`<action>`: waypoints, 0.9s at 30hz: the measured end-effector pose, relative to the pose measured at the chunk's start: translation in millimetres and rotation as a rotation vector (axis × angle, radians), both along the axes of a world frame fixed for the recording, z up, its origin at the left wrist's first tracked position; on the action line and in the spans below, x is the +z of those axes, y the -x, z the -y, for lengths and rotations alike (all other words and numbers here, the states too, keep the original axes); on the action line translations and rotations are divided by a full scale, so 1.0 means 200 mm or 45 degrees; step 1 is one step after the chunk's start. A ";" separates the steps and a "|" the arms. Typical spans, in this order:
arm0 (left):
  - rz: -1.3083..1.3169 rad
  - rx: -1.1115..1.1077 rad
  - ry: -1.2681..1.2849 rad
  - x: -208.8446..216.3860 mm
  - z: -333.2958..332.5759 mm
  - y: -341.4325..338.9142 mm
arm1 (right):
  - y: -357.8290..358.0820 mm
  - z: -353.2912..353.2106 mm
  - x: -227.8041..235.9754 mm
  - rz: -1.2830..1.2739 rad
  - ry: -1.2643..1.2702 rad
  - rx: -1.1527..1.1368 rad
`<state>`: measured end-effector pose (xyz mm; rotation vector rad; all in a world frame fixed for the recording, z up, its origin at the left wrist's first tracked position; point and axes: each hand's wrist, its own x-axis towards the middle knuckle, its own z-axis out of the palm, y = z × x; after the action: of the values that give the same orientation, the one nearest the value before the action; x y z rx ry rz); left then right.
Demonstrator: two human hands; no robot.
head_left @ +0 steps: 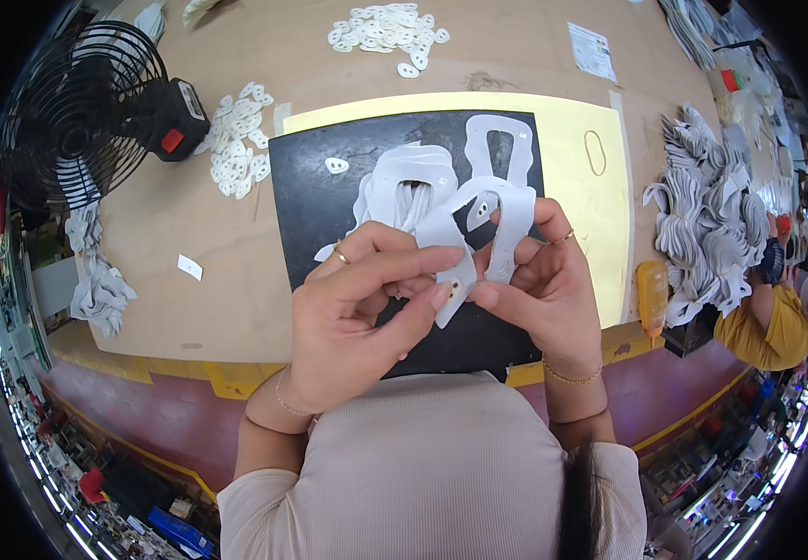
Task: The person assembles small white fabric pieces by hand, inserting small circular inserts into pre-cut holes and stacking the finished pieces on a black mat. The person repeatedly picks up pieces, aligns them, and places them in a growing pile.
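My left hand (353,317) pinches one end of a white, bent fabric cutout (516,219), close to dark holes in it. The fingers of my right hand (553,294) are closed on the same piece, which curves up in a loop between both hands. Inside the loop shows a small white tab with holes (482,209); whether it is attached I cannot tell. Behind my hands, on a black mat (320,191), lie a pile of similar white cutouts (415,166), a single frame-shaped cutout (477,131) and one loose oval tab (336,165).
Loose white tabs lie in piles at the far side (390,28) and left (236,140). A black fan (82,112) stands at left. Stacked grey-white cutouts (707,205) and a yellow bottle (651,294) are at right. Yellow sheet (591,121) underlies the mat. Another person's yellow sleeve (768,327) shows far right.
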<state>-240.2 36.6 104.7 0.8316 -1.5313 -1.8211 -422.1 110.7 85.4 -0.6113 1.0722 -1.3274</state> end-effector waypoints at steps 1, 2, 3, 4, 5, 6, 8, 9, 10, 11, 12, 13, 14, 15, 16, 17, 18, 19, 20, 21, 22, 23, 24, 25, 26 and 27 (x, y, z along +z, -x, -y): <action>0.000 0.003 0.001 0.00 0.00 0.00 | 0.00 0.00 0.00 0.010 -0.006 0.008; -0.002 0.007 0.003 0.00 -0.01 0.00 | 0.00 0.00 0.01 0.019 -0.011 0.017; -0.003 0.011 0.004 -0.01 -0.01 0.00 | -0.01 0.00 0.00 0.024 -0.010 0.012; -0.011 0.009 0.009 -0.01 -0.01 0.00 | -0.01 0.00 0.00 0.030 -0.010 0.008; -0.017 0.009 0.013 -0.01 -0.01 0.00 | -0.01 0.00 0.00 0.037 -0.010 0.004; -0.022 0.009 0.017 -0.01 -0.01 0.00 | -0.01 0.00 0.00 0.034 0.003 0.005; -0.018 0.002 0.007 -0.01 -0.01 0.00 | -0.01 0.00 -0.01 0.026 0.026 0.004; -0.017 -0.003 0.003 -0.01 -0.01 0.01 | -0.02 -0.01 -0.01 0.021 0.052 -0.018; 0.007 -0.008 0.012 -0.01 -0.02 0.01 | -0.03 -0.01 -0.01 0.017 0.079 -0.040; 0.029 -0.014 0.022 -0.01 -0.02 0.01 | -0.04 -0.01 -0.02 0.010 0.105 -0.063; 0.051 -0.021 0.031 -0.01 -0.02 0.01 | -0.04 -0.01 -0.03 -0.016 0.133 -0.064; 0.019 -0.008 0.029 -0.01 -0.02 0.01 | -0.04 -0.02 -0.04 -0.044 0.160 -0.066; -0.014 0.008 0.027 -0.02 -0.02 0.01 | -0.04 -0.01 -0.04 -0.026 0.131 -0.068; -0.046 0.024 0.025 -0.02 -0.01 0.01 | -0.05 -0.01 -0.03 -0.008 0.102 -0.071; -0.064 0.021 0.013 -0.03 -0.01 0.01 | -0.04 0.00 0.01 0.054 0.016 -0.077; -0.082 0.019 0.000 -0.03 -0.01 0.01 | -0.04 0.01 0.03 0.116 -0.070 -0.083; -0.099 0.017 -0.012 -0.03 -0.01 0.01 | -0.04 0.01 0.02 0.130 -0.033 -0.078; -0.092 0.024 -0.022 -0.02 -0.01 0.01 | -0.04 0.01 0.01 0.144 0.003 -0.072; -0.086 0.029 -0.032 -0.02 -0.01 0.01 | -0.04 0.01 0.00 0.157 0.039 -0.069; -0.081 0.035 -0.043 -0.02 -0.01 0.01 | -0.04 0.01 -0.01 0.163 0.034 -0.073; -0.075 0.034 -0.040 -0.02 -0.01 0.01 | -0.05 0.01 -0.01 0.169 0.029 -0.076; -0.068 0.036 -0.036 -0.02 -0.01 0.01 | -0.05 0.01 -0.02 0.177 0.024 -0.077; -0.062 0.038 -0.033 -0.03 -0.01 0.01 | -0.05 0.01 -0.02 0.161 0.016 -0.058; -0.077 0.047 -0.033 -0.03 -0.01 0.01 | -0.04 0.01 -0.02 0.144 0.009 -0.039; -0.091 0.055 -0.032 -0.03 -0.02 0.02 | -0.03 0.01 -0.02 0.129 0.002 -0.021; -0.105 0.063 -0.031 -0.03 -0.02 0.02 | -0.04 0.01 -0.01 0.156 -0.007 -0.045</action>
<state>-244.3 40.4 98.3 0.7888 -1.4273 -1.8189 -414.6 109.0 83.1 -0.5024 0.9899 -1.3741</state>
